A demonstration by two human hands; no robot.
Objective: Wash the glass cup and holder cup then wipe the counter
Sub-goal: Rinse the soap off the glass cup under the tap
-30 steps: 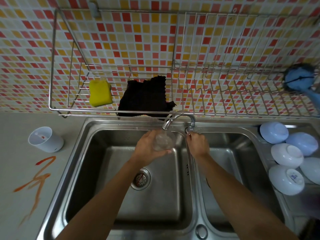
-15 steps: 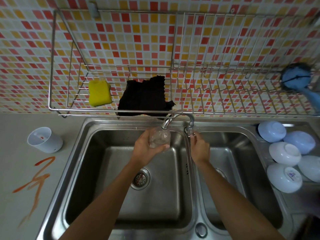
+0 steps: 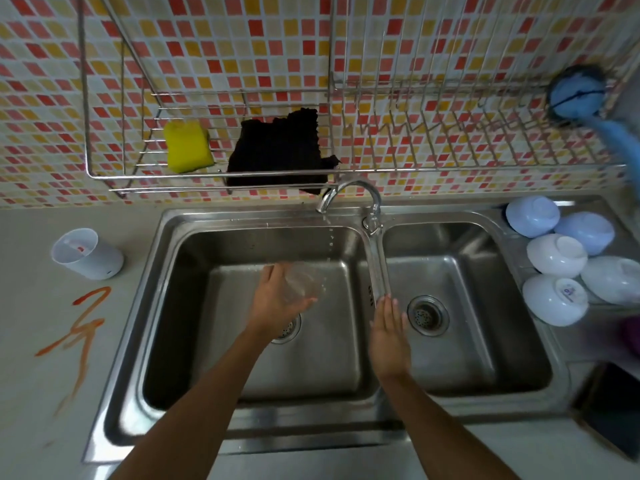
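Note:
My left hand (image 3: 277, 299) grips the clear glass cup (image 3: 304, 284) low over the left basin of the steel sink (image 3: 180, 237), well below the tap (image 3: 346, 192), from which only drops fall. My right hand (image 3: 389, 337) is empty, fingers straight and apart, over the divider between the two basins. The white holder cup (image 3: 88, 254) lies on its side on the grey counter (image 3: 31, 393) at the left, with an orange-red smear (image 3: 81, 323) in front of it.
A wire rack (image 3: 311, 171) on the tiled wall holds a yellow sponge (image 3: 187, 147) and a black cloth (image 3: 277, 154). Several white and pale-blue bowls (image 3: 561, 261) sit upside down on the right drainboard. A blue scrubber (image 3: 576, 95) hangs at top right. A dark flat object (image 3: 613, 407) lies bottom right.
My left hand has lowered the glass cup from under the spout into the basin. My right hand has left the tap handle and drawn back, open. The stream has dwindled to drops.

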